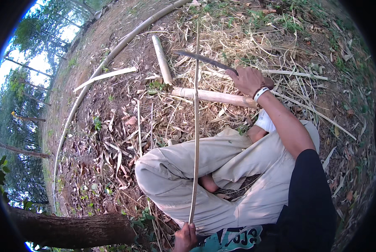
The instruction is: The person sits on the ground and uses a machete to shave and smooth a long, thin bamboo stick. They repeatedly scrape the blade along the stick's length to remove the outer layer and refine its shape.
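Observation:
A long, thin bamboo strip runs up across my crossed legs, its lower end pinched between the thumb and fingers of my left hand. My right hand is wrapped round the handle of a long-bladed knife, which points left. In this view the blade crosses the strip near its far part; whether they touch, I cannot tell. Below the knife hand lies a thick bamboo piece, one end by my foot. A shorter split piece of bamboo rests on the ground beyond it.
A long bamboo pole curves along the left, with a flat pale slat lying across it. Curly shavings and dry leaves litter the ground. A tree trunk stands at the lower left, near my left hand.

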Available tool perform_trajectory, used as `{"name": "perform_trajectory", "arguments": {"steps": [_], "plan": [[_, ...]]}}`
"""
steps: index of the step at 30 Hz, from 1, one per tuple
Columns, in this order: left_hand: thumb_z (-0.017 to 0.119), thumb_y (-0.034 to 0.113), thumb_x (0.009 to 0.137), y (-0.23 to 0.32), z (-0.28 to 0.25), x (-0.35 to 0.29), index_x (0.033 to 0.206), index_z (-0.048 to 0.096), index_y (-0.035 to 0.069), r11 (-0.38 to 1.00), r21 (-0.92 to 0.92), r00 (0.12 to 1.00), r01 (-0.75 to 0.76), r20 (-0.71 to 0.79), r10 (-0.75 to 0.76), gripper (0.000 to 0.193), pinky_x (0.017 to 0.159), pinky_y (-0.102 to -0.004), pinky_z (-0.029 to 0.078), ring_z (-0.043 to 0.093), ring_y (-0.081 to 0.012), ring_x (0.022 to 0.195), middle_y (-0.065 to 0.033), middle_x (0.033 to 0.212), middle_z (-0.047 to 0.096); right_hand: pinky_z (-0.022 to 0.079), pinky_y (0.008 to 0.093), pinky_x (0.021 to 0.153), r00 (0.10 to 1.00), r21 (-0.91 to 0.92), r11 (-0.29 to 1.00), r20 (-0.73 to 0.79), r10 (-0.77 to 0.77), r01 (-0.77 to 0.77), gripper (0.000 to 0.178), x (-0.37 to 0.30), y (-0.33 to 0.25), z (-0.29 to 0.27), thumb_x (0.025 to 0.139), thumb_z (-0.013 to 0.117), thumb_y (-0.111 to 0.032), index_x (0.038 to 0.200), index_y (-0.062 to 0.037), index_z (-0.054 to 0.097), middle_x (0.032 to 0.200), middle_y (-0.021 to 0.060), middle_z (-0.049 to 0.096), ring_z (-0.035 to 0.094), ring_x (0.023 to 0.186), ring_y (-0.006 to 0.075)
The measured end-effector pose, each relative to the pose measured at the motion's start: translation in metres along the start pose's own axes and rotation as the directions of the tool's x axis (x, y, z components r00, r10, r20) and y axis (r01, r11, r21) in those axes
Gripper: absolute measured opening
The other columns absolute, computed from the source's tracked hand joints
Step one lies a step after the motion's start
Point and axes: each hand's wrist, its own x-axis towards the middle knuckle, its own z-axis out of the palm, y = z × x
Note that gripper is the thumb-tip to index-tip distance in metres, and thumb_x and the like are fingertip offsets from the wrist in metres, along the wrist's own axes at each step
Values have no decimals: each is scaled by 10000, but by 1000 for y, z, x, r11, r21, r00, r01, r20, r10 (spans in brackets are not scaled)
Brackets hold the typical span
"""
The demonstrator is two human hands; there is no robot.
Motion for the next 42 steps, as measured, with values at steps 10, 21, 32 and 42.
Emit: {"name": "perform_trajectory", "arguments": {"steps": [10,21,32,42], "plan": [[381,259,1056,28,-47,130,1069,450,68,-179,-879,841,442,476,-257,204,349,-256,235,259,-82,355,9,500,345,489,473,540,933,315,898,89,-349,306,577,-72,-82,-48,910,495,-613,741,-81,639,566,140,604,640,575,348],[404,332,1042,-18,11,317,1002,517,68,-483,-761,800,433,571,-183,290,358,-185,273,322,-49,442,9,612,403,510,494,601,888,316,915,300,-348,251,598,-85,-57,-36,920,492,-602,782,-44,656,580,196,602,649,609,375],[423,360,1034,-4,15,302,926,485,79,-486,-794,807,365,530,-260,307,352,-191,225,294,-47,426,14,635,413,448,435,504,783,414,749,123,-610,518,528,-115,-101,-36,881,582,-563,688,-71,579,581,119,584,604,536,327],[411,260,1033,-10,21,315,877,485,89,-509,-708,731,490,652,-203,243,346,-205,169,229,-31,413,60,577,316,482,454,509,817,300,825,193,-544,478,567,-105,-89,-14,910,526,-583,688,-65,581,547,158,582,626,537,352]]}}
